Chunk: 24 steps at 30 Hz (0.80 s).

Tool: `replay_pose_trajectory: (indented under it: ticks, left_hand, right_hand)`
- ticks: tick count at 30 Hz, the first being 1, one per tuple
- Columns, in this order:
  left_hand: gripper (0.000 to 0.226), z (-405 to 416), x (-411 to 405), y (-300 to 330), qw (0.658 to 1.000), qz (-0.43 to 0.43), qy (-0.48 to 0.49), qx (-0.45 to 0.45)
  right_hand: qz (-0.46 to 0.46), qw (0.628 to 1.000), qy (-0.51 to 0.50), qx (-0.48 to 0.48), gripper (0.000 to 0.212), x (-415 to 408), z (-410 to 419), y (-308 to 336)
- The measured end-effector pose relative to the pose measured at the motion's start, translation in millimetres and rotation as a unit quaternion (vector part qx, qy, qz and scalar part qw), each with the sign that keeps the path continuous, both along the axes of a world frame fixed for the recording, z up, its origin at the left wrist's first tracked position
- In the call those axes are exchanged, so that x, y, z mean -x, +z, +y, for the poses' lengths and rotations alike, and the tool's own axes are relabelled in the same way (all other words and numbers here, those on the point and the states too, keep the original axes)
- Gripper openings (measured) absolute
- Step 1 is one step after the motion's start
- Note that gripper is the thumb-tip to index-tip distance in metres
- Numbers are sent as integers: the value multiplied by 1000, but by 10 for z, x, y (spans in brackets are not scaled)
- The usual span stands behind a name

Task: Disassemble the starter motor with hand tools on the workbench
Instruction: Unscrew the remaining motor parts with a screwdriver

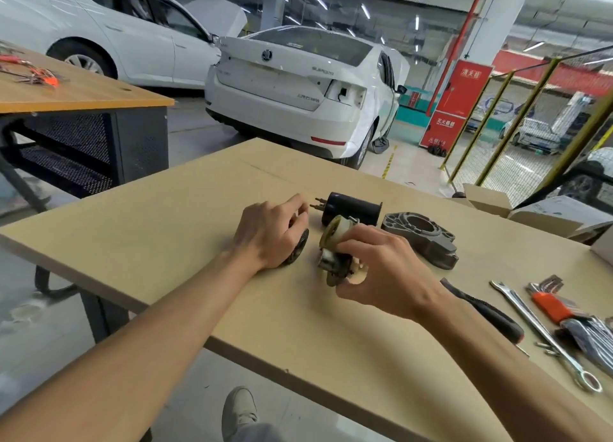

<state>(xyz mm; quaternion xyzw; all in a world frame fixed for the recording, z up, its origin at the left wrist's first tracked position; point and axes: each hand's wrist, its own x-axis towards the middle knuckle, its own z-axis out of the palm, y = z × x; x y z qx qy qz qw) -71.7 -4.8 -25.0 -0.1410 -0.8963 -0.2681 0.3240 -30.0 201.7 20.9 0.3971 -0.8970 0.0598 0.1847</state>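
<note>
On workbench (172,209), right hand (388,272) (gear assembly (335,246))

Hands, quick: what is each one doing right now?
Left hand: fingers curled over a dark round disc-shaped motor part on the workbench.
Right hand: grips a cream-and-metal motor assembly just above the bench.

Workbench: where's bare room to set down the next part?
Free: the workbench left of the left hand, and the near strip between the forearms. Crowded: the middle, where the right hand grips a motor part beside the black cylinder and grey housing; wrenches fill the right edge.
</note>
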Motion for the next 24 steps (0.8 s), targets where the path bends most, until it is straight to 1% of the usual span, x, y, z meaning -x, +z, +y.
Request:
replay_pose_trajectory:
  ticks: [2, 4, 7, 10, 12, 15, 17, 19, 21, 24]
  left_hand:
    - [35, 55, -24, 2, 999, 28, -6, 37]
    - [42, 99, -69, 17, 995, 59, -51, 60]
    - [53, 128, -109, 37, 987, 72, -114, 88]
    - [57, 134, -108, 19, 979, 95, -120, 135]
    - [57, 135, -102, 19, 979, 97, -121, 129]
    - [58, 138, -91, 20, 988, 76, -111, 81]
    - [54, 152, -92, 19, 989, 78, -107, 58]
    - [46, 168, -107, 20, 988, 99, -110, 53]
    - [40, 175, -117, 22, 985, 119, -113, 59]
    - [41, 163, -107, 16, 983, 117, -113, 82]
  right_hand:
    - [-11, 1000, -6, 10, 39, 12, -35, -2]
    - [-21, 999, -15, 21, 37, 31, -73, 10]
    - [-36, 998, -21, 48, 31, 56, -103, 40]
    - [-53, 996, -19, 69, 34, 77, -89, 58]
    - [-61, 995, -22, 82, 39, 93, -66, 66]
    - [-71, 991, -34, 110, 51, 103, -49, 70]
    - [-65, 989, -37, 125, 64, 109, -59, 59]
    - [-54, 990, -40, 121, 74, 109, -80, 33]
    - [-42, 991, -42, 117, 74, 98, -99, -7]
    - [-20, 993, -38, 111, 68, 68, -113, -92]
